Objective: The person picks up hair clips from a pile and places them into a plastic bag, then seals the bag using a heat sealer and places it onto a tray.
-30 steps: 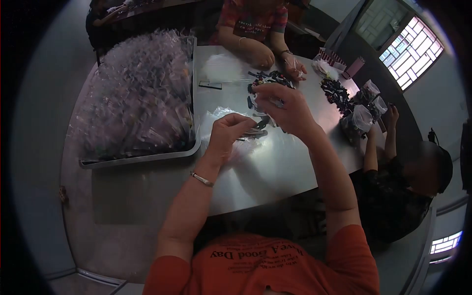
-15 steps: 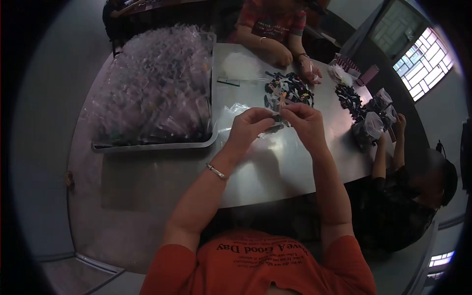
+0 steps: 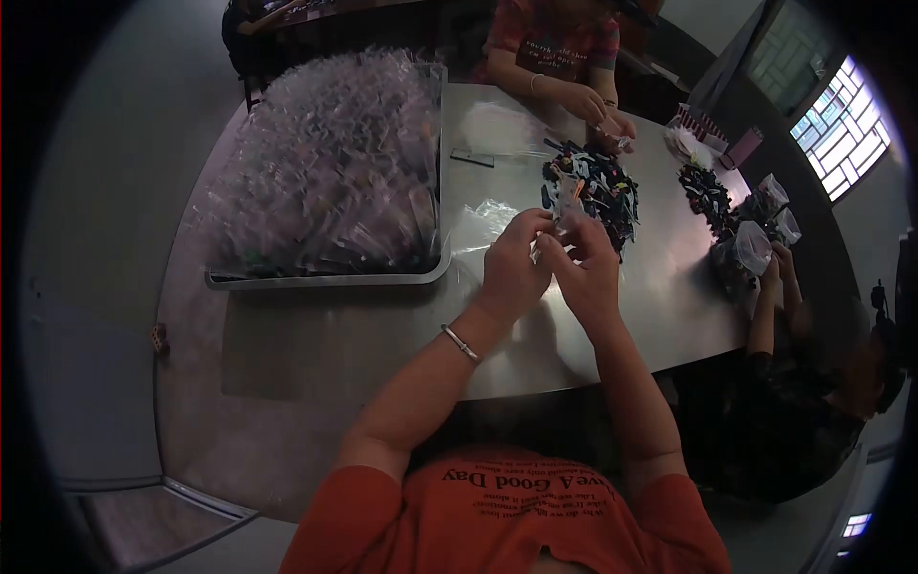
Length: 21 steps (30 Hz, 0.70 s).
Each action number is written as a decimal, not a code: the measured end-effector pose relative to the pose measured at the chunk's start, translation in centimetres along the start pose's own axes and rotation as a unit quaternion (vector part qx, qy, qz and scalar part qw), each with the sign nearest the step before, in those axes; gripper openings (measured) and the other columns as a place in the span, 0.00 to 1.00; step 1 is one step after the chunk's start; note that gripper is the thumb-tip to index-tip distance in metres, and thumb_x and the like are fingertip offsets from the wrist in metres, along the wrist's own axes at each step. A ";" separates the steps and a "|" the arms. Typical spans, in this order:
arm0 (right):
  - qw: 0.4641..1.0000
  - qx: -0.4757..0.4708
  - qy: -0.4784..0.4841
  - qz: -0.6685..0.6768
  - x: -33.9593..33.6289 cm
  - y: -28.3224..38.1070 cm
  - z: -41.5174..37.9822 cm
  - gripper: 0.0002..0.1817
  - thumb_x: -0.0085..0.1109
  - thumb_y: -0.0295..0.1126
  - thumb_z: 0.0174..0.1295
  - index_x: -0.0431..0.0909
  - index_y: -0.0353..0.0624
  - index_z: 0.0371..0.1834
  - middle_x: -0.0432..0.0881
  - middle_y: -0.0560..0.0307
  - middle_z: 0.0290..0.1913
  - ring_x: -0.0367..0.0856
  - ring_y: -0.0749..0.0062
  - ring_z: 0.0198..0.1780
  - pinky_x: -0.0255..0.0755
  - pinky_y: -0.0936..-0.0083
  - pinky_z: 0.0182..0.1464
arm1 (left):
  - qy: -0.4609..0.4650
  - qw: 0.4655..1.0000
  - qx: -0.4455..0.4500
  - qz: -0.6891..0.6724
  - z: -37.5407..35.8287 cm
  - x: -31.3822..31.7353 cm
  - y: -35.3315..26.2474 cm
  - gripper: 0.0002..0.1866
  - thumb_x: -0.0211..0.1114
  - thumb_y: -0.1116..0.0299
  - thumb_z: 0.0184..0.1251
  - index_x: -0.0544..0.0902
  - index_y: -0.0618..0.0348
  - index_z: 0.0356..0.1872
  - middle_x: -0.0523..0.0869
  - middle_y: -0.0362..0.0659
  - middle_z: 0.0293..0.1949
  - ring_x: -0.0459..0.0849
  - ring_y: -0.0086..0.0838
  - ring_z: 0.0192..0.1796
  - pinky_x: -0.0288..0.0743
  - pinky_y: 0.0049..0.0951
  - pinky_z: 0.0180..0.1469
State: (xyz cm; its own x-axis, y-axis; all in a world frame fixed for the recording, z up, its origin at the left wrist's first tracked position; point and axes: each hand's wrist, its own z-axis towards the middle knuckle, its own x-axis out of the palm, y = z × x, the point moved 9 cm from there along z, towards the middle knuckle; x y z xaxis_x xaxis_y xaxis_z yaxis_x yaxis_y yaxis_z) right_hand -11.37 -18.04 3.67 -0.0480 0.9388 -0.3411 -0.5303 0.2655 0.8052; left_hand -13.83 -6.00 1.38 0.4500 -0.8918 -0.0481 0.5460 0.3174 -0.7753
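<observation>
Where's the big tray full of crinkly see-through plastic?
In the head view, the big tray is at the left end of the metal table, left of the person's left hand.

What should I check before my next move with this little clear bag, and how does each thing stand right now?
1. Left hand and right hand both at the clear bag: ok, held up between them.
2. Bag contents complete: cannot tell, too small; an orange piece shows at its top.
3. Bag opening closed: cannot tell, fingers hide part of it.
4. Pile of small parts near: ok, just beyond your hands.
5. Room in the tray: not ok, packets heap above its rim.
6. Co-worker's hands apart from yours: ok, beyond the pile.
</observation>
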 end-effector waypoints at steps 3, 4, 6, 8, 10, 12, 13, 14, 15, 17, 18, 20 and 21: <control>0.998 -0.001 -0.038 0.045 0.1 -1.1 1.1 0.16 0.62 0.30 0.58 0.78 0.32 0.46 0.78 0.53 0.40 0.79 0.74 0.37 0.73 0.79 0.36 | 0.010 0.992 0.099 0.082 0.1 0.0 -2.3 0.17 0.65 0.78 0.53 0.76 0.62 0.47 0.80 0.53 0.49 0.81 0.46 0.49 0.76 0.35 0.51; 0.998 -0.001 -0.040 0.047 0.1 -0.8 1.4 0.16 0.62 0.30 0.58 0.78 0.32 0.46 0.78 0.53 0.40 0.79 0.74 0.37 0.73 0.79 0.36 | 0.006 0.989 0.111 0.101 0.1 0.0 -2.8 0.20 0.65 0.78 0.53 0.75 0.63 0.50 0.80 0.53 0.50 0.81 0.46 0.49 0.76 0.36 0.51; 0.998 -0.011 -0.055 0.000 -0.3 0.1 2.2 0.12 0.59 0.29 0.61 0.79 0.33 0.45 0.79 0.52 0.39 0.78 0.74 0.34 0.72 0.79 0.36 | 0.003 0.984 0.127 0.123 0.1 -0.1 -3.5 0.23 0.66 0.77 0.52 0.74 0.63 0.53 0.79 0.54 0.51 0.81 0.45 0.49 0.75 0.36 0.52; 0.997 -0.030 -0.066 0.018 -0.8 -0.2 2.8 0.11 0.55 0.28 0.63 0.80 0.34 0.43 0.80 0.52 0.38 0.78 0.76 0.32 0.72 0.79 0.37 | 0.071 0.978 0.113 0.160 0.2 0.8 -3.7 0.30 0.67 0.72 0.53 0.68 0.68 0.58 0.77 0.57 0.54 0.79 0.46 0.54 0.73 0.38 0.55; 0.998 0.026 -0.047 -0.012 -1.1 -1.5 3.1 0.10 0.54 0.27 0.64 0.80 0.34 0.43 0.81 0.52 0.35 0.78 0.76 0.33 0.71 0.80 0.37 | 0.120 0.967 0.063 0.215 0.5 0.6 -3.2 0.33 0.67 0.68 0.54 0.65 0.71 0.59 0.76 0.58 0.54 0.77 0.48 0.55 0.70 0.39 0.58; 0.998 0.019 -0.052 0.018 -1.3 -2.2 3.1 0.10 0.53 0.27 0.65 0.81 0.34 0.44 0.81 0.53 0.33 0.77 0.77 0.33 0.71 0.81 0.37 | 0.189 0.924 0.036 0.331 0.3 0.1 -1.3 0.37 0.65 0.60 0.56 0.61 0.76 0.61 0.75 0.63 0.53 0.73 0.52 0.58 0.61 0.43 0.65; 0.999 0.020 -0.034 0.011 -0.9 -2.4 3.1 0.11 0.52 0.29 0.66 0.81 0.36 0.46 0.81 0.58 0.34 0.76 0.81 0.33 0.71 0.83 0.35 | 0.193 0.922 0.035 0.334 0.5 -1.0 -0.5 0.37 0.65 0.60 0.56 0.61 0.76 0.61 0.75 0.63 0.53 0.73 0.52 0.58 0.61 0.43 0.65; 1.000 0.019 -0.018 0.005 -0.5 -2.5 3.1 0.12 0.51 0.31 0.68 0.81 0.39 0.48 0.81 0.63 0.35 0.75 0.85 0.34 0.71 0.85 0.33 | 0.196 0.882 0.081 0.421 0.7 -1.8 -0.2 0.35 0.62 0.60 0.57 0.64 0.77 0.59 0.75 0.62 0.52 0.72 0.50 0.58 0.56 0.44 0.67; 0.999 0.004 -0.026 0.044 0.0 -2.9 3.1 0.11 0.53 0.29 0.65 0.81 0.36 0.45 0.79 0.57 0.31 0.75 0.80 0.31 0.70 0.81 0.34 | 0.198 0.833 0.127 0.502 0.8 -2.6 0.1 0.33 0.59 0.60 0.57 0.66 0.78 0.58 0.76 0.62 0.52 0.72 0.48 0.59 0.52 0.44 0.69; 0.991 0.083 0.018 0.105 1.8 -3.5 2.8 0.11 0.55 0.31 0.65 0.82 0.37 0.44 0.79 0.60 0.31 0.74 0.82 0.30 0.70 0.82 0.32 | 0.238 0.774 0.121 0.574 0.7 -4.5 2.3 0.30 0.56 0.62 0.58 0.67 0.77 0.57 0.75 0.62 0.53 0.71 0.48 0.59 0.50 0.45 0.69; 0.982 0.087 0.019 0.165 2.7 -3.3 2.7 0.11 0.55 0.32 0.66 0.82 0.38 0.44 0.78 0.63 0.29 0.73 0.84 0.28 0.71 0.83 0.30 | 0.271 0.710 0.114 0.639 0.5 -5.2 3.6 0.28 0.53 0.64 0.59 0.68 0.77 0.57 0.75 0.62 0.53 0.71 0.48 0.60 0.49 0.45 0.69; 0.981 0.110 0.078 0.140 4.5 -2.9 2.8 0.14 0.53 0.33 0.68 0.80 0.37 0.50 0.82 0.58 0.42 0.78 0.81 0.38 0.75 0.82 0.35 | 0.284 0.715 0.112 0.629 0.5 -6.2 3.7 0.27 0.51 0.65 0.59 0.69 0.76 0.56 0.75 0.61 0.55 0.70 0.47 0.61 0.48 0.45 0.70; 0.978 0.117 0.090 0.145 5.5 -2.7 3.0 0.14 0.53 0.33 0.67 0.80 0.36 0.50 0.82 0.57 0.42 0.79 0.80 0.38 0.77 0.82 0.36 | 0.294 0.722 0.107 0.617 0.5 -6.6 3.8 0.26 0.50 0.67 0.59 0.71 0.76 0.56 0.75 0.60 0.56 0.69 0.47 0.63 0.47 0.44 0.70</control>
State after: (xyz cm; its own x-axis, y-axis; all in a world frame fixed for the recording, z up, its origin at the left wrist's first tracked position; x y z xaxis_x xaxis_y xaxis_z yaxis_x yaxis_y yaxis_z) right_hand -7.66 -12.95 1.07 -0.3280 0.9335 -0.1448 -0.2657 0.0559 0.9624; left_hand -14.40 1.24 -0.91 0.3436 0.1497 -0.9271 0.1113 0.9738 0.1985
